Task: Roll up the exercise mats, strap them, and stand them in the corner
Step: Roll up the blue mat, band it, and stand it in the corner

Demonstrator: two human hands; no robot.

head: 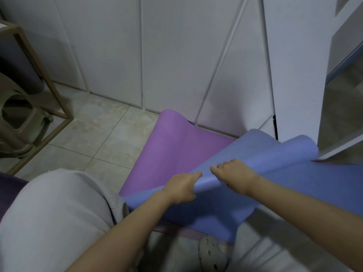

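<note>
Left grip point(180, 188) was curled round the turned-over edge of the blue mat point(284, 185), fingers wrapped over the fold. The right grip point(233, 173) sat just beside it, fingers bent over the top of the same fold and pressing down on it. Neither held anything else.

From where I sat, I judged this to be the rolling step on the first mat, and early in it: only one loose turn had formed and most of the sheet lay flat. No strap showed anywhere.

The next move, as I read it, called for tightening that turn. The roll was narrow under the two grips but flared into a wide, open curl at its right end, so it looked set to come out as a cone. I would have slid the right grip out along the roll to steady that end, then pushed both forward evenly.

The blue mat looked thin, smooth and floppy. It lay slantwise on the purple mat point(176, 146), covering its near part, and both rested on the tiled floor point(102, 134). The purple mat's far end curled up against the white cupboard doors point(167, 55), not yet rolled at all.
</note>
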